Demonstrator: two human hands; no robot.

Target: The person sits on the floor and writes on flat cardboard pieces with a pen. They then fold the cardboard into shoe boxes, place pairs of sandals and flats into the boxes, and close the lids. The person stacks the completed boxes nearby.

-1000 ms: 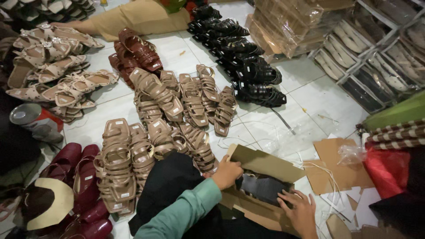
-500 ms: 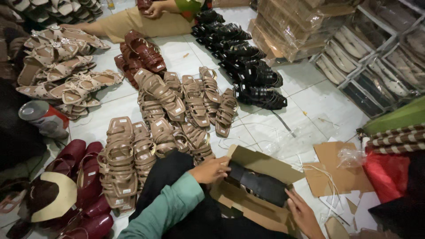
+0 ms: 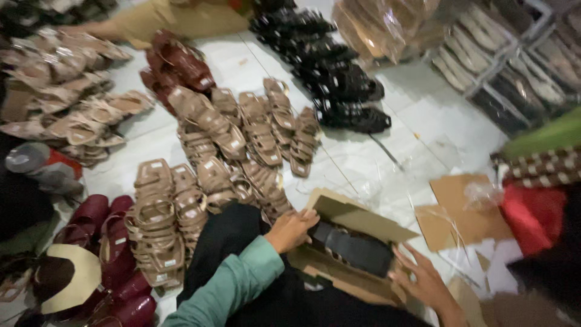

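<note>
The dark shoe lay slantwise in the cardboard box between both hands, the left hand curled at its near-left end and nearer, the right hand open on the box's right edge.

A footwear stockroom or packing area, apparently: strappy tan sandals, black sandals and maroon shoes lie in sorted rows across a white tiled floor. Boxed pairs fill shelving at the edge, though blur hides detail, beside bagged cartons and cardboard scraps.
</note>
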